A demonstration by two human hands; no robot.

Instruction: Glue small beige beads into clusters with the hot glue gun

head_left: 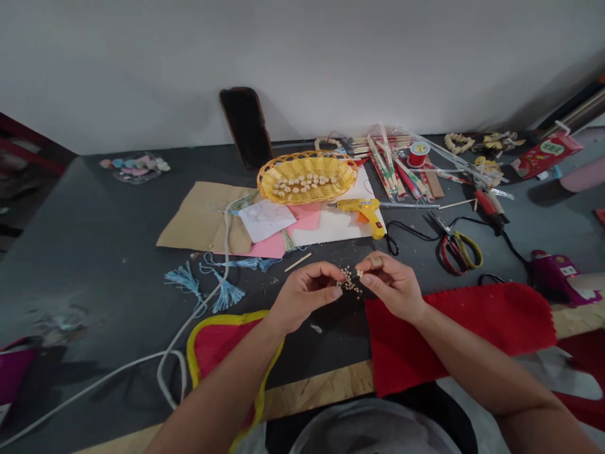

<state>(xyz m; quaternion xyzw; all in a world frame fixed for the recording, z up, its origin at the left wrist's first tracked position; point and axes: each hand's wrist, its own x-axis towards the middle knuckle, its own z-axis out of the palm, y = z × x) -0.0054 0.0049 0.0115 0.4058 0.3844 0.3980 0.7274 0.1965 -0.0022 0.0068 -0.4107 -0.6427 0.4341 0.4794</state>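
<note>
Over the dark tabletop, my right hand pinches a small cluster of pale beads between thumb and forefinger. Facing it is my left hand, its fingers curled and its thumb close to the forefinger; what they hold, if anything, is too small to make out. Between the two hands lies a loose scatter of tiny beige beads. Behind them, a yellow woven basket holds several pale beaded pieces.
A yellow glue gun lies behind my hands, with scissors to its right. Red felt is under my right forearm. Blue tassels and a white cable lie left. A phone leans on the wall.
</note>
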